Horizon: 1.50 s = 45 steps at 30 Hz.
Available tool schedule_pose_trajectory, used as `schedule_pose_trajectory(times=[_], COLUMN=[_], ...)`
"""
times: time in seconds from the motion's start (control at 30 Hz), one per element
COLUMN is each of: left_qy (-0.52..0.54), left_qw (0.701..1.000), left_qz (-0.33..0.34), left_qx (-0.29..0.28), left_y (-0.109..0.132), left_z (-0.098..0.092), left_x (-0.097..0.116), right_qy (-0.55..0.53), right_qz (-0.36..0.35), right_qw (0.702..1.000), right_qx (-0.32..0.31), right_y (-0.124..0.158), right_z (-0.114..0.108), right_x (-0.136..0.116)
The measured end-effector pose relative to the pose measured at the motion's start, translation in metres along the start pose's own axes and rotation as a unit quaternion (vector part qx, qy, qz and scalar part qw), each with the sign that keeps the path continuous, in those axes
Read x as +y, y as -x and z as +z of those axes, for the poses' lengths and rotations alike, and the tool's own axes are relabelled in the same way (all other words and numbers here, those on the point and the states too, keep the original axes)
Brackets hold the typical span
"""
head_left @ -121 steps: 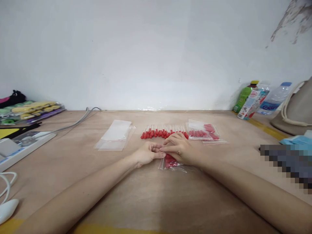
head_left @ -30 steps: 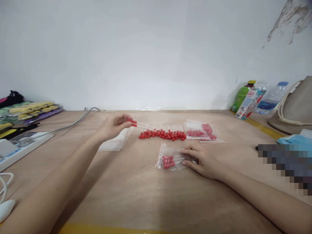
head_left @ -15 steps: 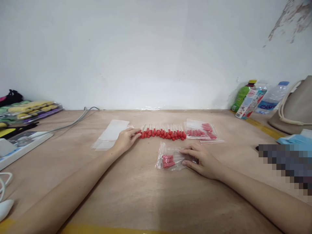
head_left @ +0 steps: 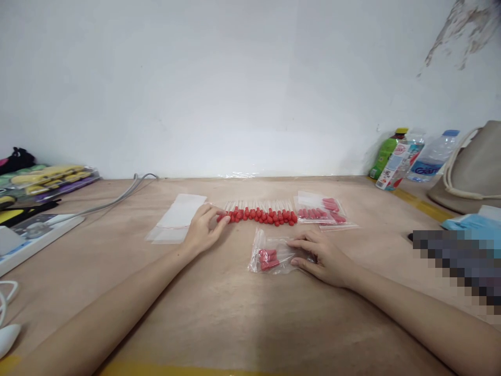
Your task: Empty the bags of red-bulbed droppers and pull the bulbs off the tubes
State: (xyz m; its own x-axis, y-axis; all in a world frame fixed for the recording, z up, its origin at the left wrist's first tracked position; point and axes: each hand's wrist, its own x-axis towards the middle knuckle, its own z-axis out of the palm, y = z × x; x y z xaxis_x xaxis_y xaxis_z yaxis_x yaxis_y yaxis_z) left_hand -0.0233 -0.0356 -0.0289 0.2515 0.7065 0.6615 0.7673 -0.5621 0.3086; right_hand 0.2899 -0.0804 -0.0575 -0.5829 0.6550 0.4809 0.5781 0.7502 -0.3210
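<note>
A row of thin pale sticks with red heads [head_left: 266, 215] lies across the middle of the table. At the row's left end, my left hand [head_left: 205, 225] has its thumb and fingers around a red head, partly hiding it. My right hand [head_left: 319, 258] pinches the right side of a clear plastic bag [head_left: 284, 265], which lies flat in front of the row. A few red pieces [head_left: 268, 258] show inside this bag, at its left end. Filled clear zip bags [head_left: 329, 213] with red pieces lie to the right of the row.
Flat empty bags [head_left: 176, 216] lie left of the row. A power strip [head_left: 47, 235] with a grey cable sits at the left, near packaged goods [head_left: 58, 180]. Bottles [head_left: 387, 154] and a beige bag [head_left: 473, 167] stand at the right, beyond a blue item [head_left: 473, 232].
My left hand's thumb has shifted slightly right over the red heads, with its fingers more curled. My right hand stays on the clear bag. The whole view has shifted a little.
</note>
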Motion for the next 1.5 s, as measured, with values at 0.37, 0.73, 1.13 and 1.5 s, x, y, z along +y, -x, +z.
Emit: schedule_pose_trajectory(times=[0.37,0.73,1.13,1.5], left_qy=[0.239,0.058,0.128,0.210], left_qw=[0.918,0.947,0.936,0.919], left_qz=[0.015,0.164,0.116,0.092], left_qx=[-0.315,-0.271,-0.306,-0.320], left_y=[0.017,0.022,0.018,0.008], left_z=[0.018,0.016,0.012,0.014], left_x=[0.071,0.088,0.088,0.054], right_qy=[0.014,0.064,0.049,0.023], right_qz=[-0.006,0.011,0.017,-0.015], right_qw=[1.000,0.997,0.998,1.000], right_qx=[0.014,0.034,0.034,-0.012], right_y=[-0.001,0.000,0.000,-0.002], right_z=[0.000,0.002,0.002,0.000], right_x=[-0.002,-0.005,-0.005,-0.002])
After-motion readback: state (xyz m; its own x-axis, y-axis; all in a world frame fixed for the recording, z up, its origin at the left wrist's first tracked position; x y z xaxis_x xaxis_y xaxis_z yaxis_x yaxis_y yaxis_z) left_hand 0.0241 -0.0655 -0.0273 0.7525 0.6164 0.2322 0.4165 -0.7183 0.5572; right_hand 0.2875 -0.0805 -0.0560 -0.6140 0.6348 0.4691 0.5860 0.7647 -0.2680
